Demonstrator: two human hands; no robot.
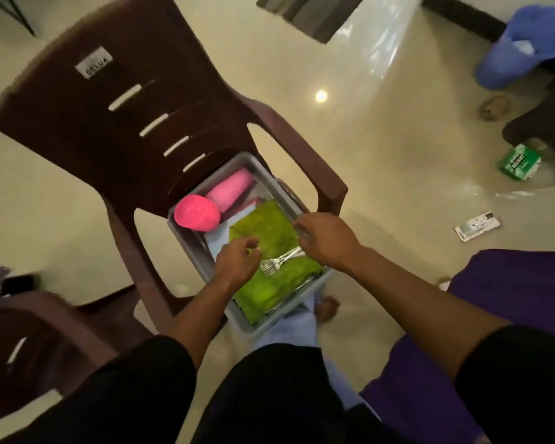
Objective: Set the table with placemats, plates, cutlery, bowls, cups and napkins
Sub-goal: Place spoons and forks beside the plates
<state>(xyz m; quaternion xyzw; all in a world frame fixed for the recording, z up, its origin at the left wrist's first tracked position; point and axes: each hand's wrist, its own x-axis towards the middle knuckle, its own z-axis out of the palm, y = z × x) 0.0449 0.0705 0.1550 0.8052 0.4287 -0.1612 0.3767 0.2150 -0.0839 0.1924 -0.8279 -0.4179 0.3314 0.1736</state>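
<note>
A grey plastic bin (191,241) sits on the seat of a brown plastic chair (116,123). Inside it lie a green cloth (269,229), a pink bowl (196,212) turned upside down, a pink cup (229,189) on its side and pale blue sheets (218,240) under the cloth. My right hand (327,240) grips the handles of steel forks (277,262), whose tines point left over the cloth. My left hand (236,261) hovers over the bin's left side with fingers loosely curled, holding nothing.
A second brown chair (29,331) stands at the lower left. A purple cloth (510,283) covers a surface on the right. On the floor are a blue bucket (523,46), a green packet (519,161) and a white card (476,227).
</note>
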